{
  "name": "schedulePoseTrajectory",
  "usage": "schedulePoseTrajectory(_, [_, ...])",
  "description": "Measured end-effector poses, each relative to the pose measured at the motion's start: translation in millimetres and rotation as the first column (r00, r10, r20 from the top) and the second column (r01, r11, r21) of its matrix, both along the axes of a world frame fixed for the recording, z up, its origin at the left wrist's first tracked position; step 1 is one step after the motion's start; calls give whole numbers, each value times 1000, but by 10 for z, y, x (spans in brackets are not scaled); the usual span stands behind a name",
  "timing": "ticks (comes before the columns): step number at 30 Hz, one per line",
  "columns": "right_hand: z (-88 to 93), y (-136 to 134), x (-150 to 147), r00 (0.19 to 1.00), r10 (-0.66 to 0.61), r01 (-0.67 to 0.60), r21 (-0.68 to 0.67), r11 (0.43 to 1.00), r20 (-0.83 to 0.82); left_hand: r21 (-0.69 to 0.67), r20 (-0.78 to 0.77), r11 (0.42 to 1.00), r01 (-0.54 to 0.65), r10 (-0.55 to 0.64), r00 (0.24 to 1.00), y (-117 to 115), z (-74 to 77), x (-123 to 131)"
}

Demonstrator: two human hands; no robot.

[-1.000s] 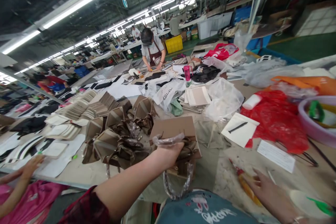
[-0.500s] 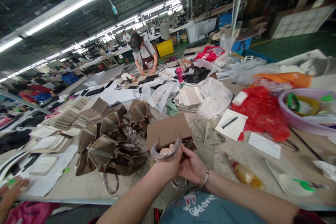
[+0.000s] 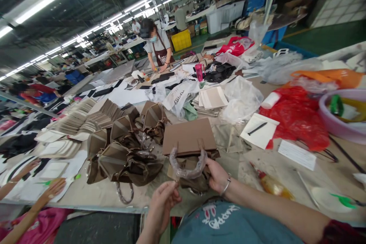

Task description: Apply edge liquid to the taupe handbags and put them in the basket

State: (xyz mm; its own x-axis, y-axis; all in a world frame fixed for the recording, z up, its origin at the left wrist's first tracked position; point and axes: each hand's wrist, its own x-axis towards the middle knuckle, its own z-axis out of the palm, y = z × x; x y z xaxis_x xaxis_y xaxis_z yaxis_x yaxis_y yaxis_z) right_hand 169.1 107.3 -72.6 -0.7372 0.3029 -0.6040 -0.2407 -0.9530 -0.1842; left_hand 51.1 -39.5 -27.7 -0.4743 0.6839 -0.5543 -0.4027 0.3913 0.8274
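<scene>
A brown handbag point(image 3: 188, 135) lies in front of me, its flat panel tipped up and its plastic-wrapped handle point(image 3: 187, 171) towards me. My right hand point(image 3: 217, 177) grips the bag's right side beside the handle, fingertips partly hidden. Just left of the handle's lower curve is my left hand point(image 3: 164, 200), fingers curled and thumb against them; whatever it may pinch cannot be made out. To the left sit several similar brown bags point(image 3: 122, 160) in a cluster, one wrapped handle hanging down.
Stacked beige panels point(image 3: 105, 112) stand behind the bags. A co-worker's hands point(image 3: 55, 188) are at far left, and another person point(image 3: 158, 45) works across the table. Right are a notepad with a pen point(image 3: 259, 131), a bottle of amber liquid point(image 3: 274, 187), a red plastic bag point(image 3: 297, 118) and a lilac basin point(image 3: 328, 110).
My hands were together at the handle; the left has let go and drawn back down-left, while the right has moved to the bag's right side. The co-worker's hands reach further in.
</scene>
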Motion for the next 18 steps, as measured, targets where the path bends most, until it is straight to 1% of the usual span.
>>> schedulePoseTrajectory(1, [6,-1,11,1000,30,-30,8,1000,2,-51,187,998,38,-28,982,-13,-95,-55])
schedulePoseTrajectory(2, [8,-4,21,999,52,-52,19,998,14,-49,334,996,68,-48,941,3,-180,-92])
schedulePoseTrajectory(3, [4,-9,31,997,70,-71,32,997,28,-28,439,997,71,-52,897,47,-246,-111])
schedulePoseTrajectory(5, [-14,-18,54,993,101,-104,51,993,57,28,546,1000,-7,-10,838,203,-313,-98])
schedulePoseTrajectory(7, [-41,-21,81,989,124,-129,63,990,82,10,581,997,-74,55,812,402,-306,-42])
schedulePoseTrajectory(8, [-54,-20,96,986,136,-143,64,988,96,-15,574,996,-89,82,815,496,-290,-5])
schedulePoseTrajectory(10, [-81,-10,125,976,171,-180,56,982,135,-54,548,995,-87,102,830,649,-270,75])
schedulePoseTrajectory(12, [-111,10,145,962,202,-218,74,973,183,-60,534,996,-69,90,841,746,-298,159])
schedulePoseTrajectory(15, [-168,56,153,954,185,-225,155,962,238,-89,515,996,-8,53,856,832,-435,284])
schedulePoseTrajectory(18, [-219,91,158,962,100,-164,243,956,255,-129,471,991,46,20,882,893,-598,380])
